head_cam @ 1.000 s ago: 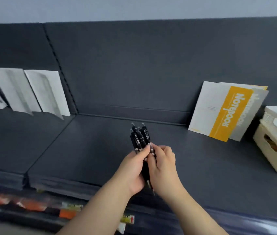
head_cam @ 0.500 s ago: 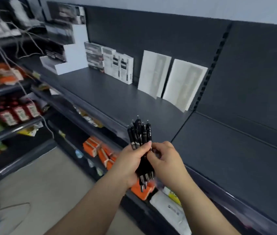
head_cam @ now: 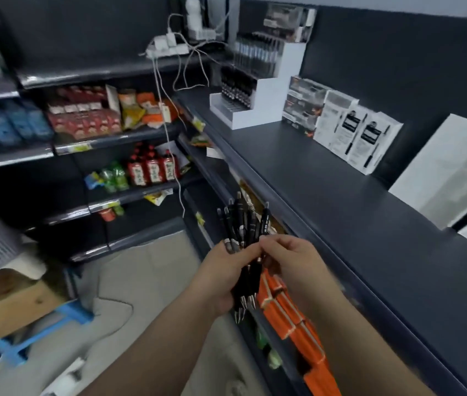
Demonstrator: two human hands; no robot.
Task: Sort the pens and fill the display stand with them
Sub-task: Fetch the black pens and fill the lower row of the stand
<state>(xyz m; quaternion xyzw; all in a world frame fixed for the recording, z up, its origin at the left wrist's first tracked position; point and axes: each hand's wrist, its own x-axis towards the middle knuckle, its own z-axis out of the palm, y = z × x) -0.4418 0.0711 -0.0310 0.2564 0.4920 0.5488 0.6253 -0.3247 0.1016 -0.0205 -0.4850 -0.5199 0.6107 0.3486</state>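
The left hand (head_cam: 220, 277) curls round a bundle of black pens (head_cam: 245, 241), tips down; the right hand (head_cam: 289, 261) pinches one pen; the stand (head_cam: 258, 90) sits well apart on the shelf (head_cam: 326, 190).

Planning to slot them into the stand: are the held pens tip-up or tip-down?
Tip-down: the pens show metal tips below the left hand, clickers above.

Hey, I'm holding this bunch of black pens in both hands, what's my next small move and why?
Probably step along and carry the black pens toward the white display stand at the far end of the shelf. Your left hand grips the bunch and your right hand pinches it, tips down, but the stand sits well beyond both hands.
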